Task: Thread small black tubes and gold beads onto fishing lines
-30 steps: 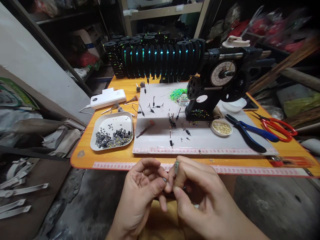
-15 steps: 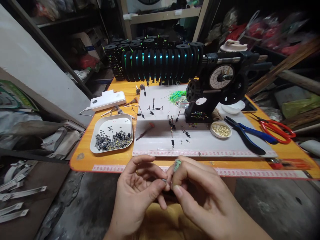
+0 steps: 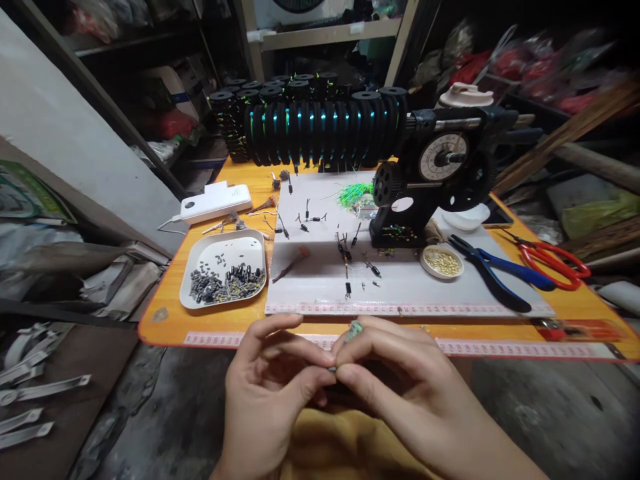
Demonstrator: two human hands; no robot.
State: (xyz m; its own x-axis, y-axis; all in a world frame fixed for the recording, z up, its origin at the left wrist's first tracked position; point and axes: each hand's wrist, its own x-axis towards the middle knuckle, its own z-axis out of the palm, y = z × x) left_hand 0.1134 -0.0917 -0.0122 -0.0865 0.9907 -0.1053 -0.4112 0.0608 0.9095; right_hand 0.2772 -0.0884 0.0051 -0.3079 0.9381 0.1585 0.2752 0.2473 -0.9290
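**So, tiny part pinched right between both hands**

Okay, we've got our left hand (image 3: pixel 273 393) and right hand (image 3: pixel 400 390) meeting fingertip to fingertip just short of the orange table (image 3: pixel 165 320)'s near edge. Both are curled nearly closed, thumb and forefinger pressed onto a small dark part (image 3: pixel 332 368) sitting exactly at the meeting point. Its long axis looks roughly left-to-right, but it's too small for us to be sure. Neither hand is nearer; it's shared. Our right fingers also trap a little green-grey piece (image 3: pixel 354 330) poking up.

Compared with a second ago, the fingertips have closed in tighter and the part is mostly hidden now, and our view has tipped a bit.

Up on the table: white tray (image 3: pixel 200 300) of dark bits on the left, blue pliers (image 3: pixel 500 273) and red scissors (image 3: pixel 553 261) on the right, well apart from our hands.
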